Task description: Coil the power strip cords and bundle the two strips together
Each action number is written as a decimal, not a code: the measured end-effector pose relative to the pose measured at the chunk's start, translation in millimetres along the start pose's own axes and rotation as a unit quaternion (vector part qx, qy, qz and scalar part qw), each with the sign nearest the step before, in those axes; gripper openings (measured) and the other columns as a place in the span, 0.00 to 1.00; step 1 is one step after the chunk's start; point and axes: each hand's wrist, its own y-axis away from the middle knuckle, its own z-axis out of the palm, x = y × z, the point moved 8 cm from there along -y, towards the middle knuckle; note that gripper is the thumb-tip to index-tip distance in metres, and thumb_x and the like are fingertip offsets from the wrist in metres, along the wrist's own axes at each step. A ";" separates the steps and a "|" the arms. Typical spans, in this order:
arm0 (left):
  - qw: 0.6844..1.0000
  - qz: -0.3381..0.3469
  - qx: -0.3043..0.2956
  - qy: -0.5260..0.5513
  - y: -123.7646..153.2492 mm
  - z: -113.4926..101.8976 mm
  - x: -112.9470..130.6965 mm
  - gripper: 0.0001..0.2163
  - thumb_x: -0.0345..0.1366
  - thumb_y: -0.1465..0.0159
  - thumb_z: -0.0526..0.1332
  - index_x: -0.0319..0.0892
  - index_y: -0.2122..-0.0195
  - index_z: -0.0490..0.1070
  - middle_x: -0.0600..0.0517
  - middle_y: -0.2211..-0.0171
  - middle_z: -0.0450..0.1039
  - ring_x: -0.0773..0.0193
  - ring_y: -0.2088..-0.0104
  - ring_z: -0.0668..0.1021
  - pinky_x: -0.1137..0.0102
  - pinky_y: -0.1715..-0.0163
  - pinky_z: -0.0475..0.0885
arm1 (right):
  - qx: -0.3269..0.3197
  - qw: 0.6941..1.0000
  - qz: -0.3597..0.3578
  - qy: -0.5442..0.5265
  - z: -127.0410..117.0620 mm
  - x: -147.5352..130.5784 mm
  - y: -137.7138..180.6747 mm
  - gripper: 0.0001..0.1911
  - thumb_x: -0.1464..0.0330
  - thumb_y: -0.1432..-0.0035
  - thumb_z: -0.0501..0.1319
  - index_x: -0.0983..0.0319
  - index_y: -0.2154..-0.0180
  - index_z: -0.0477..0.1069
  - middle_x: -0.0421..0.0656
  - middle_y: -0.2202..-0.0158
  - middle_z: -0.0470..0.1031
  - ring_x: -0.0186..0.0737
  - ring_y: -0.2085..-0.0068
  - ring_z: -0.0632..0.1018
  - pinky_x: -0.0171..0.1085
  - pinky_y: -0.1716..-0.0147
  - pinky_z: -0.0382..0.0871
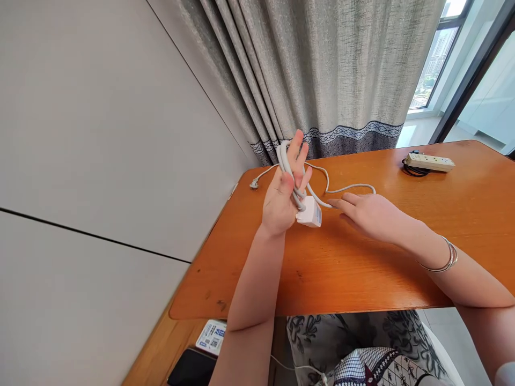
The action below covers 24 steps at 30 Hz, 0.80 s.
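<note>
Thick white loops of a charger cable (285, 161) are wound around my left hand (279, 201), which is raised above the table with some fingers bent over the strands. Beside the palm hangs a white power adapter block (309, 212), joined to the cable. To the right, my right hand (364, 212) pinches a stretch of the same cable between its fingertips, low over the tabletop. A thinner run of the cable lies loose on the table behind both hands. At its far left end is a plug (254, 184) with metal prongs.
An orange-brown wooden table (341, 273) stands before me. A cream power strip (430, 161) with a bundled black cord sits at the back right. Behind hangs a grey curtain (341, 69); white panels (100, 134) border the left. A dark phone (192, 369) lies below the table's edge.
</note>
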 end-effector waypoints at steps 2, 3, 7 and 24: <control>1.000 -0.005 -0.020 0.018 1.1 5.4 -1.8 0.25 0.59 0.29 0.41 0.51 0.49 0.69 0.48 0.27 0.53 0.48 0.29 0.62 0.53 0.48 0.76 | 0.066 0.997 -0.027 0.005 -13.7 -5.3 3.1 0.20 0.74 0.30 0.49 0.64 0.44 0.73 0.50 0.62 0.79 0.41 0.64 0.77 0.37 0.70 0.64; 0.999 -0.012 -0.032 0.030 2.0 9.0 -2.3 0.25 0.59 0.29 0.42 0.50 0.49 0.70 0.47 0.27 0.53 0.47 0.30 0.62 0.53 0.47 0.76 | 0.094 0.995 -0.038 -0.003 -20.2 -8.2 5.0 0.20 0.73 0.29 0.48 0.62 0.46 0.75 0.48 0.64 0.78 0.39 0.66 0.76 0.37 0.71 0.63; 0.988 -0.065 -0.099 0.099 8.7 32.7 -5.2 0.26 0.59 0.31 0.49 0.50 0.41 0.68 0.43 0.31 0.60 0.47 0.32 0.67 0.56 0.46 0.75 | 0.180 0.980 -0.053 -0.063 -43.7 -14.5 13.0 0.21 0.66 0.27 0.47 0.55 0.55 0.79 0.43 0.70 0.75 0.35 0.71 0.69 0.36 0.73 0.58; 0.838 -0.274 -0.288 0.375 40.0 98.2 -0.8 0.22 0.60 0.34 0.55 0.44 0.69 0.61 0.57 0.87 0.67 0.74 0.91 0.58 0.76 0.89 0.51 | 0.228 0.934 -0.002 -0.277 -63.9 32.8 18.3 0.24 0.50 0.36 0.61 0.54 0.44 0.76 0.46 0.56 0.69 0.41 0.57 0.72 0.40 0.59 0.72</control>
